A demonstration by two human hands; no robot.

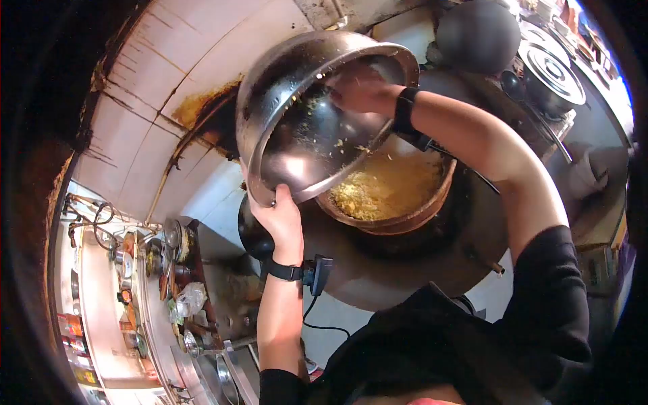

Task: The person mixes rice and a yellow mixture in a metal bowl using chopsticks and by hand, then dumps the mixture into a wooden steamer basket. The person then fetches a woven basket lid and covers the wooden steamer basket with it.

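A large shiny metal bowl (297, 128) is tipped on its side, its mouth facing down and right. My left hand (278, 212) is closed on its lower rim, thumb over the edge. Inside the bowl, against its upper inner wall, is my right hand (361, 91); motion smears its fingers, and their grip is unclear. Bits of food cling to the bowl's inside and rim. Directly below stands a round brown-rimmed vessel (405, 226) holding a yellow, crumbly, grain-like food (378, 185). Part of this vessel is hidden behind the bowl.
A dark round pan (479, 37) stands at the back, near a lidded pot (550, 74) and a black ladle (540, 111) at right. Stained wall tiles (155, 74) rise behind the bowl. Kitchenware and a plastic bag (189, 300) crowd the left side.
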